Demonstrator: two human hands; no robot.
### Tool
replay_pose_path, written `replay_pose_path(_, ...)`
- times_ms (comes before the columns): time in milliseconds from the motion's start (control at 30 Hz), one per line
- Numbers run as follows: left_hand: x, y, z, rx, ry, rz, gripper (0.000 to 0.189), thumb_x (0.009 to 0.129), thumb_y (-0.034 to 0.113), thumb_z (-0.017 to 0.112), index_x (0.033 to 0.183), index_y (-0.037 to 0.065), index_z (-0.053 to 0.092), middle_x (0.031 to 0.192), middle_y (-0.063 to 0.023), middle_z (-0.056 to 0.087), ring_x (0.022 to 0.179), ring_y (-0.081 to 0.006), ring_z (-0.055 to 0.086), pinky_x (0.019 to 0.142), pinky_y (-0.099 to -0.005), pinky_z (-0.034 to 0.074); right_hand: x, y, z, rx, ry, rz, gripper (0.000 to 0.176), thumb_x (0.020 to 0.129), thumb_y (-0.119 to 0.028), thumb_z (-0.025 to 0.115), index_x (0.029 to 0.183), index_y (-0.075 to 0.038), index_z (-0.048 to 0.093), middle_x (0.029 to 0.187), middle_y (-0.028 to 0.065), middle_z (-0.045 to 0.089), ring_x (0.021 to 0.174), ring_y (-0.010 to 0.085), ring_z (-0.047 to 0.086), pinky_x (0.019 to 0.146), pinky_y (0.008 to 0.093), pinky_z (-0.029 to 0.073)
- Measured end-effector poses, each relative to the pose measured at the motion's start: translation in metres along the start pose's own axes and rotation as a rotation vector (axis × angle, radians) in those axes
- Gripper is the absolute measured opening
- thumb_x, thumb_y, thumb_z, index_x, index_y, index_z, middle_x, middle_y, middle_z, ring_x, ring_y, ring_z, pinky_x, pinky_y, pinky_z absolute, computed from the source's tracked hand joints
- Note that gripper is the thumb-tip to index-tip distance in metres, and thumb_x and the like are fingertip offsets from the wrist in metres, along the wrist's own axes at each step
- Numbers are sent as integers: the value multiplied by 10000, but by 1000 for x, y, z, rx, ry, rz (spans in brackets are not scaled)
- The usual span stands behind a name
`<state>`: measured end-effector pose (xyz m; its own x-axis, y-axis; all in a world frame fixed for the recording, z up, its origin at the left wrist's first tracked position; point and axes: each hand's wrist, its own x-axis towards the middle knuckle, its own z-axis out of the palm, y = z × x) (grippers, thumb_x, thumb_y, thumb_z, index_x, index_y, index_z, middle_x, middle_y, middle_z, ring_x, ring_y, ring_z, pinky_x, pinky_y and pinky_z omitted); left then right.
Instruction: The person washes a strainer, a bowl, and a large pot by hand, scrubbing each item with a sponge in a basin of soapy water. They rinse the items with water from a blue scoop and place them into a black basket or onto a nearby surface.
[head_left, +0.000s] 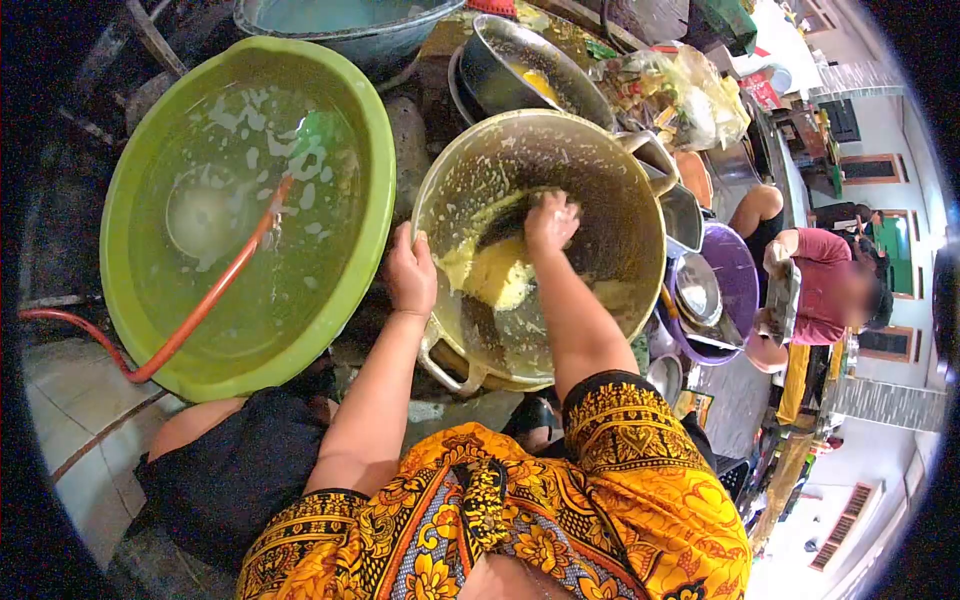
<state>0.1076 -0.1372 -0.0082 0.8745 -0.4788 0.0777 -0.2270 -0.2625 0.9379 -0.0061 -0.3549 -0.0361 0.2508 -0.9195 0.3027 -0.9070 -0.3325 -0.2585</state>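
Observation:
A large two-handled metal pot (640,260) is tipped toward me, its inner wall smeared with pale suds and spots. My left hand (410,268) grips its rim on the left side, thumb along the edge. Inside the pot, my right hand (552,222) is against the far inner wall with its fingers curled in; I cannot tell what is in them. Below and left of that hand, a yellowish wet patch (500,275) lies in the pot, beside a darker area of the wall.
Left stands a green basin (380,190) of water, an orange hose (215,300) running into it. Beyond the pot are a dark metal pan (490,45) and a clear plastic bag (705,100). Right, a purple tub (735,270) holds metal bowls; a person (825,285) in maroon sits nearby.

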Motion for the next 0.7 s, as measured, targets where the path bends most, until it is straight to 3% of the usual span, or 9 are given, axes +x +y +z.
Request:
replay_pose_path(33,-1,1,4,-9,2,1,271,903,132,495,1120,-31,511,931,-254,603,843,-422,582,712,-440,470,-9,7,25,296,-10,202,242,707,-125,583,943,-159,626,965,72,586,826,277,543,702,402,440)
replay_pose_path(100,-1,-4,7,-48,49,-9,273,900,135,503,1117,-30,517,924,-256,605,846,-423,581,713,-441,471,-52,-5,30,-277,-86,-458,270,777,-197,645,1012,-75,596,931,120,539,851,252,513,737,472,421)
replay_pose_path(167,3,-7,8,-37,41,2,275,901,141,503,1119,-26,519,915,-263,604,852,-425,580,717,-447,467,-98,-46,1,-121,-230,-485,266,742,-174,640,992,-90,601,1042,123,570,1035,314,510,868,442,416)
replay_pose_path(233,1,-6,6,10,66,41,282,905,146,500,1126,-26,518,914,-270,603,863,-427,578,729,-451,464,-86,-45,-14,-57,-457,-478,244,736,-134,625,975,-90,607,1066,135,555,1057,362,497,895,454,412)
replay_pose_path(300,-1,0,1,30,-24,-67,289,906,150,500,1133,-28,516,917,-271,604,865,-427,578,740,-450,462,-59,-13,-5,-252,-243,-729,283,735,-106,618,1016,-96,588,1050,120,540,1018,334,509,859,458,418)
replay_pose_path(367,-2,-1,3,48,67,33,291,905,151,503,1136,-26,518,938,-270,602,874,-424,578,752,-444,460,-1,9,-12,-339,-345,-460,326,750,-114,603,1072,-103,555,1070,101,531,1037,293,507,845,452,418)
replay_pose_path(433,2,2,1,30,58,40,293,907,152,499,1140,-24,514,952,-265,601,880,-422,577,756,-441,460,28,30,-41,-399,-287,-208,417,775,-156,578,1189,-153,527,1256,80,502,1155,251,463,928,481,386)
replay_pose_path(533,6,6,1,-50,54,63,292,909,150,491,1144,-22,509,980,-254,599,894,-419,574,765,-436,458,-8,71,-49,-445,-69,-301,527,788,-164,576,1302,-136,462,1376,65,414,1251,241,384,1037,483,254)
replay_pose_path(700,11,21,-4,-22,12,17,264,900,139,500,1115,-12,521,937,-233,614,856,-413,587,716,-436,472,-99,18,-27,-39,-457,297,731,807,-356,621,1426,-190,270,1494,100,211,1368,321,197,1065,566,172)
